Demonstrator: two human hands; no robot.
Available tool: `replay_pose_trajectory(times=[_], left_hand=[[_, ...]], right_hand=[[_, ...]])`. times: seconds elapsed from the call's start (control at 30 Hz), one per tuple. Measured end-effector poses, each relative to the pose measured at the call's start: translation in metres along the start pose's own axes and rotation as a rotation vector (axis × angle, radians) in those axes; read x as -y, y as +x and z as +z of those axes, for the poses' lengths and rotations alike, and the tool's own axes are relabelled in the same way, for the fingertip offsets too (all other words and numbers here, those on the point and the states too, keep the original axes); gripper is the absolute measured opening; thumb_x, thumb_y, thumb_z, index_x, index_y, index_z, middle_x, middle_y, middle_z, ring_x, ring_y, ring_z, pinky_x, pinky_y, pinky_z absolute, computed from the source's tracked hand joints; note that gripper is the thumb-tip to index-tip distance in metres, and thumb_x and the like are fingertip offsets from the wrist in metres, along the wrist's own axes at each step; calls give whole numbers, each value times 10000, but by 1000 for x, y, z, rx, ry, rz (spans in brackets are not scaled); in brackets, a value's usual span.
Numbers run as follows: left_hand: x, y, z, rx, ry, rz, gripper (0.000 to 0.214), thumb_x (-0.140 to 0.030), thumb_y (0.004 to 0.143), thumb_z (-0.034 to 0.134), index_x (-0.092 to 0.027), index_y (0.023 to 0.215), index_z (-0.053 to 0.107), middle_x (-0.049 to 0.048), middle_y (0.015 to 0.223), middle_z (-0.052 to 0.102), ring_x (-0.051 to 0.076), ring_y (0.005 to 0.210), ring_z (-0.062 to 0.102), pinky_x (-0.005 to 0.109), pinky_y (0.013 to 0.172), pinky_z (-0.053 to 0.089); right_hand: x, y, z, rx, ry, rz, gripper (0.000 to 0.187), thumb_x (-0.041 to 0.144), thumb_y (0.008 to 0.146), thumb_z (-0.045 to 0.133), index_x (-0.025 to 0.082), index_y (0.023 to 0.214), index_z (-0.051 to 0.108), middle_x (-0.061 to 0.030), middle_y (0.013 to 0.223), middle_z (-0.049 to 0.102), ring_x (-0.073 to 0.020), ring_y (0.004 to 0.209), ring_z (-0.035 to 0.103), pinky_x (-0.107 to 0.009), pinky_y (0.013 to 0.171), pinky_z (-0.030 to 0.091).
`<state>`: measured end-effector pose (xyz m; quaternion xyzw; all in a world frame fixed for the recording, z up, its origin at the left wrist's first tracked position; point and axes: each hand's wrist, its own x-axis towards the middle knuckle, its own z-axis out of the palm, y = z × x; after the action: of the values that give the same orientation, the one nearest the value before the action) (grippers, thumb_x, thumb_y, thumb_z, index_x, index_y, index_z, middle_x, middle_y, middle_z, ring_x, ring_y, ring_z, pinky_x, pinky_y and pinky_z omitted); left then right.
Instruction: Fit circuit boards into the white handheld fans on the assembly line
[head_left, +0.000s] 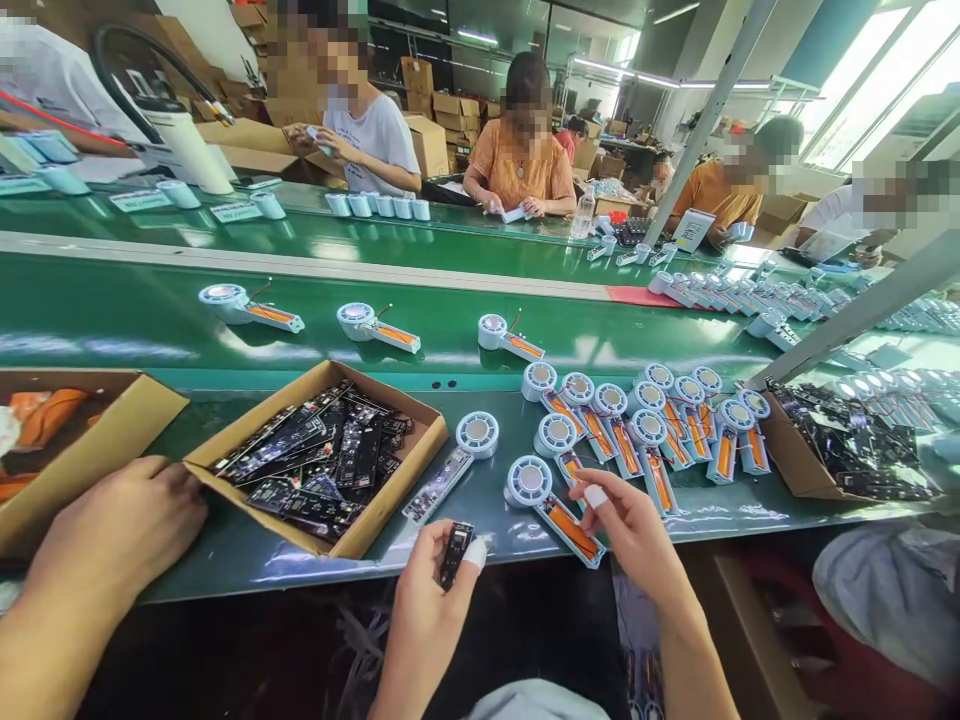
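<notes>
Between thumb and fingers of my left hand (pixel 433 610) is a small black circuit board (pixel 456 553), held over the table edge. A white cover sits on that thumb. My right hand (pixel 634 525) is closed in a pinch over the handle of a light-blue handheld fan (pixel 529 482); what its fingertips hold, if anything, is too small to make out. This fan lies with its handle open, showing an orange strip inside. Beside it lies another fan (pixel 478 436) with a circuit board fitted along its handle.
A cardboard box (pixel 431 440) of circuit boards stands left of my hands, with a co-worker's hand (pixel 120 530) beside it. Several open fans (pixel 649 428) cluster at right near another board box (pixel 795 470). Fans lie spaced on the green conveyor (pixel 135 330). People work opposite.
</notes>
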<state>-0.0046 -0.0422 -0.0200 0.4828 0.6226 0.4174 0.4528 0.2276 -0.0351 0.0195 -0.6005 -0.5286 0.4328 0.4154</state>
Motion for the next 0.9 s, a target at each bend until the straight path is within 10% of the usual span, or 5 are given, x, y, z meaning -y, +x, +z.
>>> replay_pose_trajectory(times=[0.4,0.9], left_hand=[[-3,-1,35,92,214,479,342,-265,972,403,-146,1243,573,145,1183,723,246,1087,702,368,903,577],[-10,29,39,160,218,545,306,-212,934,478,-206,1208,613,95,1153,731,228,1038,703,352,894,564]], right_hand=[[27,-3,-3,294,-761,-244,402,8,901,405,236,1128,646,-49,1091,648,-192,957,650,-303,831,497],[29,-9,20,341,-1125,-250,183,182,907,635,204,1088,654,-56,930,674,-223,871,671,-290,740,448]])
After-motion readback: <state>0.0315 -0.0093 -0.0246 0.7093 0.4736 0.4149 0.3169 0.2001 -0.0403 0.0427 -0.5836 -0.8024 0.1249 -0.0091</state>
